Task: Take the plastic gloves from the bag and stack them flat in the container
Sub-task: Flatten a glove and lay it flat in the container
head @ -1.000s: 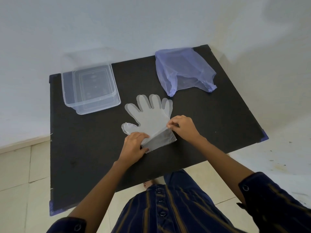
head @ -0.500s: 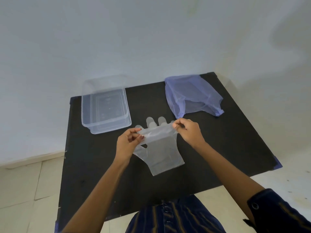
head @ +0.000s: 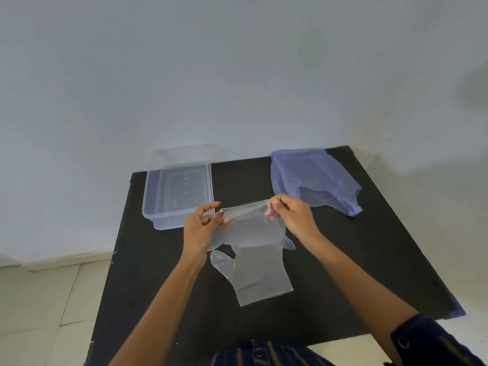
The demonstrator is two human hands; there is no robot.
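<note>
A clear plastic glove (head: pixel 252 228) hangs in the air above the black table (head: pixel 148 260), stretched between my two hands. My left hand (head: pixel 203 225) pinches its left edge and my right hand (head: pixel 289 215) pinches its right edge. Below it a second clear glove (head: pixel 257 276) lies flat on the table, cuff toward me and thumb to the left. The empty clear container (head: pixel 155 215) stands at the back left, just left of my left hand. The pale purple bag (head: pixel 314 178) lies at the back right, beyond my right hand.
A white wall rises behind the table. Tiled floor (head: pixel 39 307) shows at the left and near the front edge. My striped dark shirt fills the bottom of the view.
My hands have lifted one glove off the table and raised it toward the back, leaving another flat below. The view has tilted upward, showing more wall.
</note>
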